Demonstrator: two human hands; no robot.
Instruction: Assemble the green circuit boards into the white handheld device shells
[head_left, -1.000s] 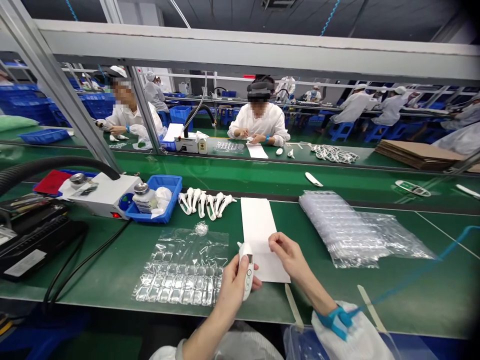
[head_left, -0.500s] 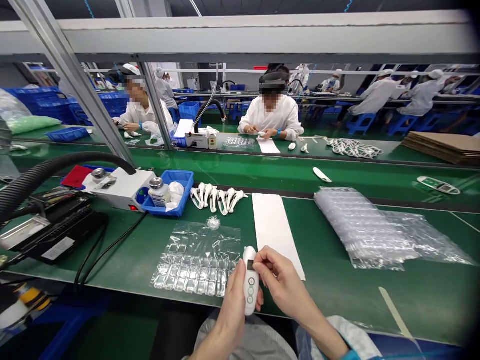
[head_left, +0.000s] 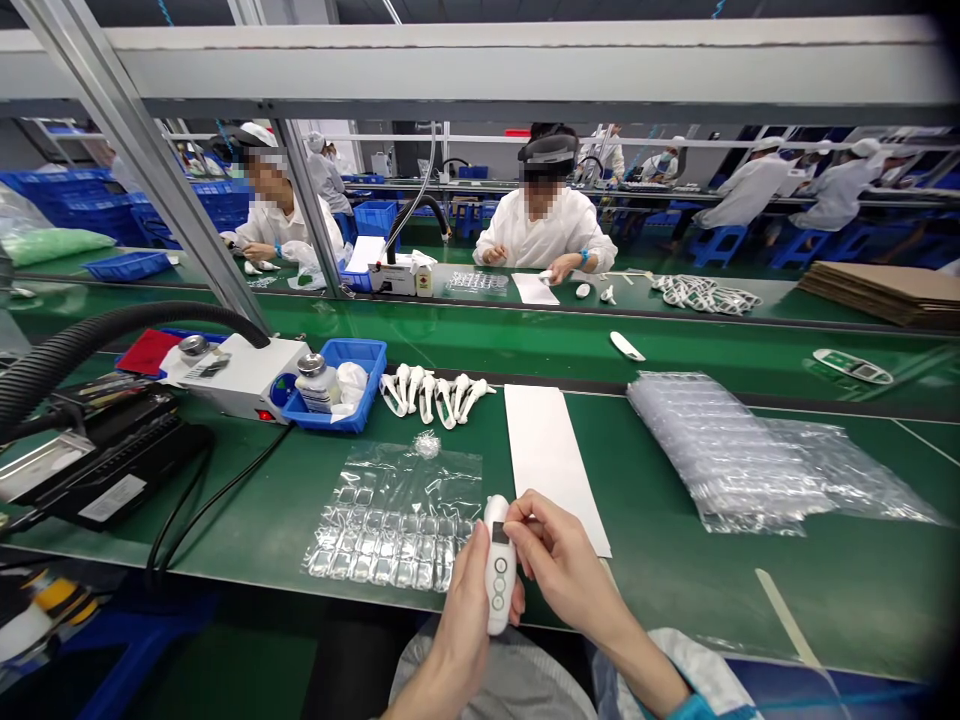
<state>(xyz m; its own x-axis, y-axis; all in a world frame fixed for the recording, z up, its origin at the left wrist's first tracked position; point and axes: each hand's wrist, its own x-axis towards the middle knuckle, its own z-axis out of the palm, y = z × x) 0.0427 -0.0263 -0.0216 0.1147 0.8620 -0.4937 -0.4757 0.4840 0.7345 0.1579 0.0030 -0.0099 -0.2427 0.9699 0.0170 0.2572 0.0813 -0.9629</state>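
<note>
My left hand [head_left: 466, 600] is wrapped round a white handheld thermometer [head_left: 498, 590], held upright above the table's front edge. The thermometer has a small dark screen near its top and three round buttons below. At the right edge of that screen, my right hand [head_left: 559, 560] has thumb and forefinger pinched together; whatever they may hold is too small to make out. Left of my hands lies a clear plastic sheet [head_left: 390, 550] with rows of shiny square pieces. A white paper strip [head_left: 551, 450] lies just behind my right hand.
Several white casing parts [head_left: 427, 395] lie behind the sheet, beside a blue tray [head_left: 360, 415] holding a bottle. Clear plastic packaging [head_left: 720, 450] is stacked at right. White shell pieces lie on the green conveyor [head_left: 480, 335]. Co-workers sit across it. Black hose and cables are at left.
My hands stay almost in place, the right fingers still pinched at the screen's edge. Pieces on the conveyor have shifted left. The co-worker opposite has moved their hands apart.
</note>
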